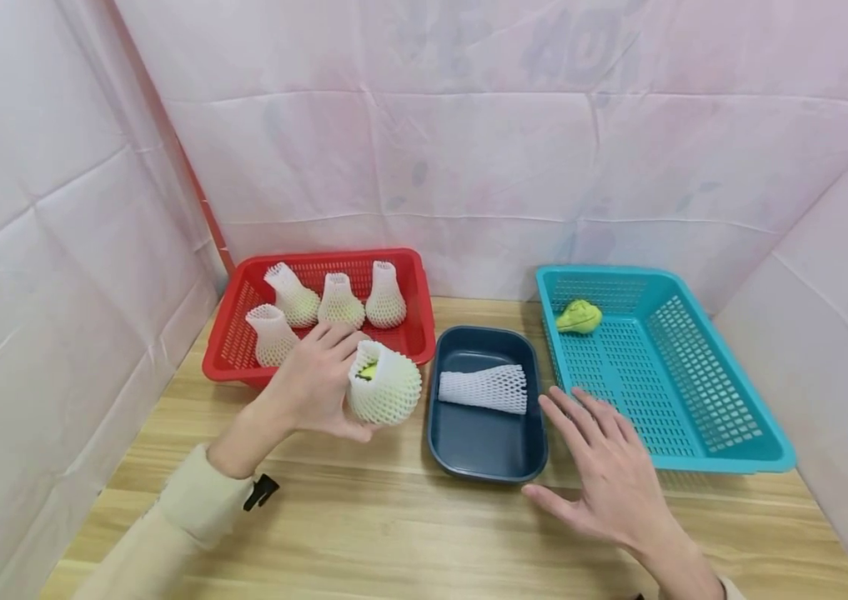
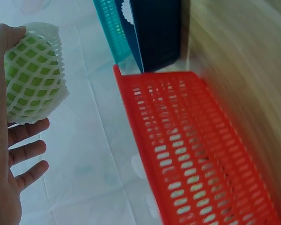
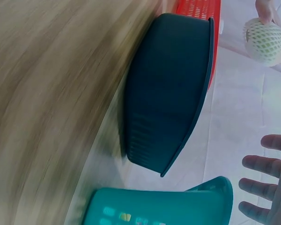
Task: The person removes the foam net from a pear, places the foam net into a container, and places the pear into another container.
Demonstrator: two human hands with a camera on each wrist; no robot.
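My left hand [image 1: 313,385] grips a green fruit in a white foam net [image 1: 393,390] above the table, in front of the red basket. In the left wrist view the netted fruit [image 2: 33,77] sits between thumb and index finger, with the other fingers extended. Through the net's open top a bit of yellow-green shows. My right hand [image 1: 614,483] holds nothing; its fingers are spread over the gap between the dark blue tray [image 1: 479,454] and the teal basket [image 1: 739,465]. A loose foam net [image 1: 482,388] lies flat in the tray.
Several netted fruits [image 1: 386,302] stand or lean in the red basket [image 1: 424,321] at the back left. One bare yellow-green fruit with a narrow neck [image 1: 579,317] lies in the teal basket's far left corner. Cloth walls [image 1: 484,158] enclose the wooden table [image 1: 393,533].
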